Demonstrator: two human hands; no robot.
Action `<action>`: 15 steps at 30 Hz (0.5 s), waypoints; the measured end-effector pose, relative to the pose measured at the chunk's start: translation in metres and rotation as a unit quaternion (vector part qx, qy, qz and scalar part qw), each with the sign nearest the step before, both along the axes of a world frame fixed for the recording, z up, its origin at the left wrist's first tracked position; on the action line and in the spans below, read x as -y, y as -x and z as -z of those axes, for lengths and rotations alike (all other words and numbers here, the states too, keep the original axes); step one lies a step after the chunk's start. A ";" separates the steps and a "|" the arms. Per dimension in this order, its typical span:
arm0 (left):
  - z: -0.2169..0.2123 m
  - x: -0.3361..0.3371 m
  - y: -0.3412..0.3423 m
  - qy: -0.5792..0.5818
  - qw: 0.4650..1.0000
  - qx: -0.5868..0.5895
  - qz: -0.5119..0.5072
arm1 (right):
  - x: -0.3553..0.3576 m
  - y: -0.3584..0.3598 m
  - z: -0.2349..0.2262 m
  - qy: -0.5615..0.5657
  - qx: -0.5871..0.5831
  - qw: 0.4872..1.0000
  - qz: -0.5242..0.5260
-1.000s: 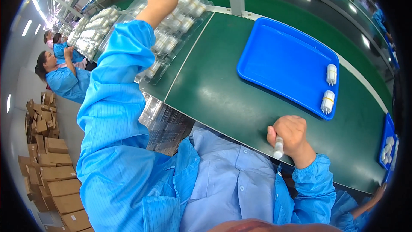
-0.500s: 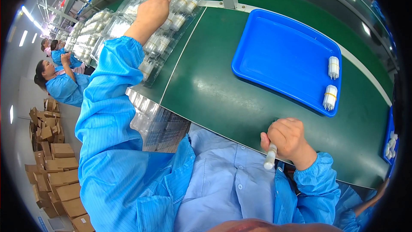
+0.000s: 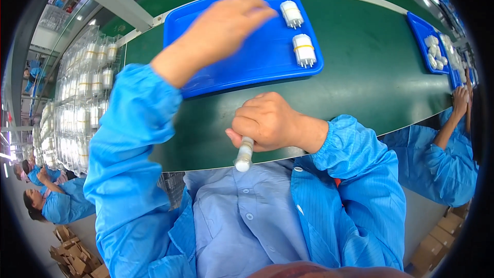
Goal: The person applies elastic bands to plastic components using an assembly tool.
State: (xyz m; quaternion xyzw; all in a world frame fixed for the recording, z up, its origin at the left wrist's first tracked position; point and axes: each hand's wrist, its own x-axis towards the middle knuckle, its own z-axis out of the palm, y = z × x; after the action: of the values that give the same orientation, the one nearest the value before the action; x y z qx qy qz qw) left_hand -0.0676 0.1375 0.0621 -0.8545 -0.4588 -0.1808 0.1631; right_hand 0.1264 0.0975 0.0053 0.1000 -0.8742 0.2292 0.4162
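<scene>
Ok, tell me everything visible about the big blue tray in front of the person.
The blue tray looks like plastic: rectangular with rounded corners, shallow, with a raised rim. It lies right way up on the green work surface. Two yellow-banded white bundles rest inside, near its right end. The person's left hand, blurred, shows over it and hides part; whether they touch cannot be told.

A pale blue shirt (image 3: 221,226) closes down its front with small round buttons (image 3: 249,216). Around it hangs open a brighter blue, finely striped jacket (image 3: 321,226), white buttons (image 3: 300,208) just right of the shirt. Its loose sleeves (image 3: 128,167), either side of the shirt, end in gathered cuffs (image 3: 335,136); left hand (image 3: 224,25) and right hand (image 3: 270,121) are bare.
</scene>
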 end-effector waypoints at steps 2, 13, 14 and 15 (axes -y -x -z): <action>0.019 -0.024 -0.034 -0.007 0.996 -0.012 0.083 | -0.003 0.001 0.000 0.021 -0.002 1.000 -0.010; 0.014 0.030 -0.032 0.135 0.977 0.162 0.038 | -0.010 -0.011 -0.012 0.025 -0.005 1.000 0.016; 0.013 0.049 -0.025 0.145 0.953 0.265 -0.027 | -0.012 -0.012 -0.016 0.030 -0.002 0.999 0.022; 0.011 0.068 -0.018 0.148 0.951 0.269 -0.037 | -0.014 -0.013 -0.019 0.039 -0.028 0.998 0.027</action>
State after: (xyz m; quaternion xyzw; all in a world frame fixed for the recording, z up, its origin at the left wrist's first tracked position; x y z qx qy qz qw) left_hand -0.0497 0.0694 0.0511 -0.7710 -0.5386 -0.3283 -0.0878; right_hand 0.1393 0.1114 0.0248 0.0664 -0.8550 0.2483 0.4504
